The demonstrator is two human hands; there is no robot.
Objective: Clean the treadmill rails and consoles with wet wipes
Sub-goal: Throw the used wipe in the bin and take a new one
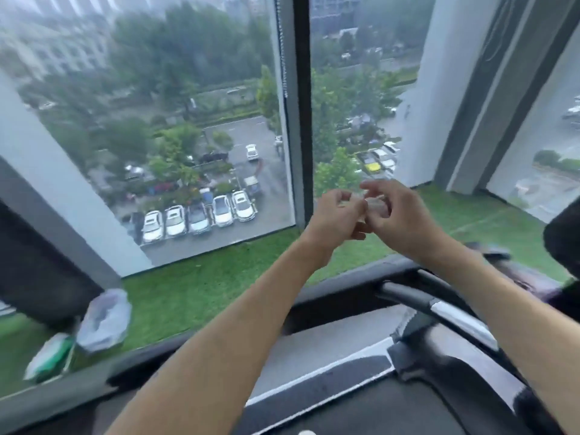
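Both my hands are raised together in front of the window. My left hand and my right hand have curled fingers that pinch a small crumpled whitish wet wipe between them; most of the wipe is hidden by the fingers. Below the hands runs the treadmill's black and silver handrail. A dark part of the console shows at the right edge. A green and white wet wipe pack lies at the lower left beside a crumpled plastic bag.
A big window with a dark vertical frame looks down on a car park. Green artificial turf covers the floor by the glass. The treadmill's grey deck lies below my arms. A dark machine stands at left.
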